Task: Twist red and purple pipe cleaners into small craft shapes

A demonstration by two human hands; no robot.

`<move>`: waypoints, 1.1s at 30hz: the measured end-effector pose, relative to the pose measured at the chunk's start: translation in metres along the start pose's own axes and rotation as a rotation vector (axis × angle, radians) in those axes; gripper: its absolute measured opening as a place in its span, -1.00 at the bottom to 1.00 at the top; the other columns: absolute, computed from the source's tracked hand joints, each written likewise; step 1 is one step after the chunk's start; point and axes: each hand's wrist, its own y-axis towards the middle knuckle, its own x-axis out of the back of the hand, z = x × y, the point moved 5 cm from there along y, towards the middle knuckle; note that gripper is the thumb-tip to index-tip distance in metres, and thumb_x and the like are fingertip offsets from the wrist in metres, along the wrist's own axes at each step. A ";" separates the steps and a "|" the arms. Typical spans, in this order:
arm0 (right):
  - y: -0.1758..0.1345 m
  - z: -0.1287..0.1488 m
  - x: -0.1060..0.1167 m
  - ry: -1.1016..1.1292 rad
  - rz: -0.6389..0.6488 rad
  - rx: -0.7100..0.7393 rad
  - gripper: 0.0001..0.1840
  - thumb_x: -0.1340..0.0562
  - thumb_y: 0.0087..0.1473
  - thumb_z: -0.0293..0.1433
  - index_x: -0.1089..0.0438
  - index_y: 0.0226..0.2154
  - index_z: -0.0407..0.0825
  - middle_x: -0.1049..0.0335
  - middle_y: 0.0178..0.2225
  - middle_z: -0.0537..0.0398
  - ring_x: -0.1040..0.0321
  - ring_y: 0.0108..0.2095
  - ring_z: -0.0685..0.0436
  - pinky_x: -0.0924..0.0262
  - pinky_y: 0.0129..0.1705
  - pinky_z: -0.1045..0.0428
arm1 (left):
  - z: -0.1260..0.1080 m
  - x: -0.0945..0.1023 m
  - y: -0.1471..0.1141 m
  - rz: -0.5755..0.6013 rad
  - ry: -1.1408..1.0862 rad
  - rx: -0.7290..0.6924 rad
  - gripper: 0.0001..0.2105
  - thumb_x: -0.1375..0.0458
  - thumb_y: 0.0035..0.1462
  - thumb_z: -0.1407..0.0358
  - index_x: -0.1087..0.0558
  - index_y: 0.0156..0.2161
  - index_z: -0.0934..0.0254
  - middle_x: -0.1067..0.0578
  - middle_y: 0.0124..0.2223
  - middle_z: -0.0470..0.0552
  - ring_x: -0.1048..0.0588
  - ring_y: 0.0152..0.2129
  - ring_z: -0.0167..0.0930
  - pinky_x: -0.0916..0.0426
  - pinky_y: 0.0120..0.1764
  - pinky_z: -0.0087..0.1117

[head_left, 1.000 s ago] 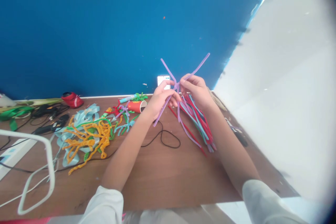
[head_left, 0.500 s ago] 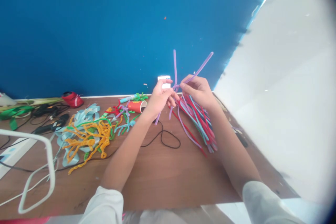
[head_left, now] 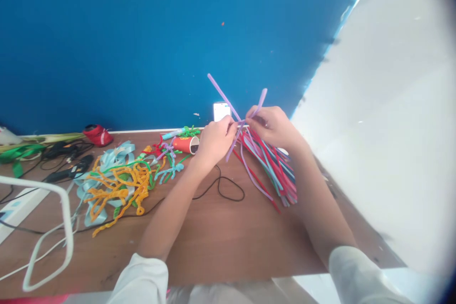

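Purple pipe cleaners (head_left: 224,97) cross each other between my two hands, above the table. My left hand (head_left: 217,138) is closed, its thumb and fingers pinching the pipe cleaners left of the crossing. On the other side my right hand (head_left: 272,126) pinches them close to the crossing, one end sticking up past its fingertips. One purple leg hangs down beside my left fingers. Under my right hand and forearm lies a bundle of loose pipe cleaners (head_left: 265,164) in red, light blue and purple. Behind my left hand a phone (head_left: 221,110) with a lit screen leans at the wall.
Left of my arm lie orange twisted pipe cleaners (head_left: 121,187) on light blue ribbon (head_left: 119,154). A red paper cup (head_left: 183,144) rests on its side near small pipe-cleaner figures (head_left: 173,169). A black cable (head_left: 231,197) loops across the table. A white frame (head_left: 67,223) stands at far left.
The purple pipe cleaners have turned, their upper ends now leaning left and standing steeper at right. My left fingers have closed from a looser spread into a pinch at the crossing.
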 end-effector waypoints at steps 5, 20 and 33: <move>0.001 0.008 -0.015 -0.212 0.091 -0.010 -0.82 -0.12 0.11 -0.39 -0.36 -0.48 -0.03 -0.37 -0.53 0.06 -0.22 -0.51 -0.09 0.14 -0.45 0.03 | -0.003 -0.002 -0.001 0.007 -0.010 -0.014 -0.81 -0.05 0.24 0.27 -0.35 -0.41 0.23 -0.47 -0.52 -0.05 -0.40 -0.59 -0.42 -0.19 -0.45 -0.44; 0.003 -0.015 -0.012 0.034 -0.101 -0.182 -0.85 -0.11 0.09 -0.42 -0.37 -0.45 -0.04 -0.34 -0.55 0.14 -0.20 -0.51 -0.04 0.04 -0.42 0.05 | 0.019 0.009 0.012 -0.003 -0.531 0.232 -0.85 -0.02 0.27 0.24 -0.32 -0.12 0.23 -0.44 -0.60 -0.16 -0.39 -0.74 -0.55 -0.13 -0.65 -0.59; 0.003 -0.013 -0.023 0.517 -0.030 -0.218 -0.84 -0.19 0.15 -0.31 -0.39 -0.34 -0.07 -0.42 -0.48 0.10 -0.36 -0.46 -0.05 -0.19 -0.39 0.04 | 0.019 0.000 0.012 0.067 -0.520 0.252 -0.88 0.01 0.25 0.32 -0.35 -0.26 0.29 -0.44 -0.53 -0.11 -0.39 -0.69 -0.57 -0.19 -0.63 -0.61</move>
